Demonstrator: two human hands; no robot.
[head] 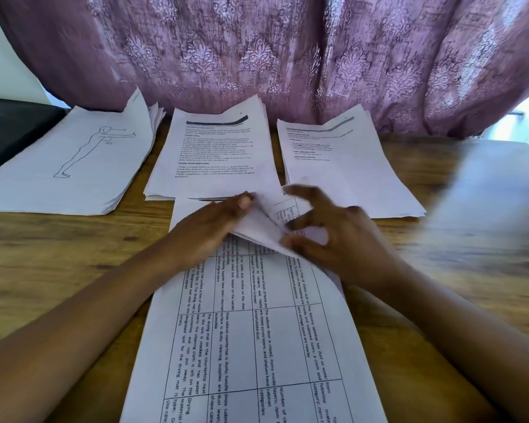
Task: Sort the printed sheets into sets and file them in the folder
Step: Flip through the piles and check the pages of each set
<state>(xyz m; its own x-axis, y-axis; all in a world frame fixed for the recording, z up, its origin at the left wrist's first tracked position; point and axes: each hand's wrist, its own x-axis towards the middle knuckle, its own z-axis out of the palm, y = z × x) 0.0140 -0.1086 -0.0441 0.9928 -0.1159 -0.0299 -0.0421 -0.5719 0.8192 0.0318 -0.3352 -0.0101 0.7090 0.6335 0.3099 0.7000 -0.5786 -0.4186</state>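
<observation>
A stack of printed table sheets (251, 346) lies on the wooden table in front of me. My left hand (214, 227) pinches the lifted far corner of its top sheet (257, 224) between thumb and fingers. My right hand (327, 236) touches the same raised corner from the right, fingers curled, thumb against the paper edge. Beyond them lie three sorted piles: one topped by a line drawing of a figure (71, 160) at the left, a text pile (214, 151) in the middle, and another text pile (345, 169) at the right.
A dark flat object (9, 126) lies at the far left edge behind the drawing pile. A purple patterned curtain (257, 50) hangs right behind the piles. Bare wooden table (471, 209) shows at the right, blurred.
</observation>
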